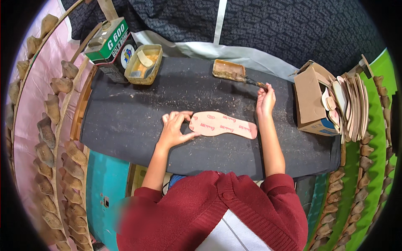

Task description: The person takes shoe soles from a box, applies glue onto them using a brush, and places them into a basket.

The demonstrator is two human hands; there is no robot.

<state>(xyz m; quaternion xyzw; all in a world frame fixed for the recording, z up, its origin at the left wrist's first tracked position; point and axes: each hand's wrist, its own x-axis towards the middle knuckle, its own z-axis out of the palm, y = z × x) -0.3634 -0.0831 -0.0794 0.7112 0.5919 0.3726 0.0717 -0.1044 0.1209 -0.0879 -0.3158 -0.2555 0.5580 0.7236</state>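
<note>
A pale pink shoe insole [222,124] with red print lies flat across the dark work table, its broad end to the left. My left hand [173,127] grips that broad end, thumb along the near edge and fingers at the far side. Higher up on the right, my right hand [266,100] is closed round the handle of a dark, crusted brush [253,82]. The brush tip points left and reaches the corner of a small rectangular tray [226,76] with a pinkish-brown coating inside.
At the back left stand a green-and-black metal can [109,50] and a yellowish tub [138,80] holding a pale scraper-like piece. On the right, a cardboard box [309,98] stands beside stacked insole-shaped sheets [356,106]. Wooden shoe lasts [52,108] line racks on both sides.
</note>
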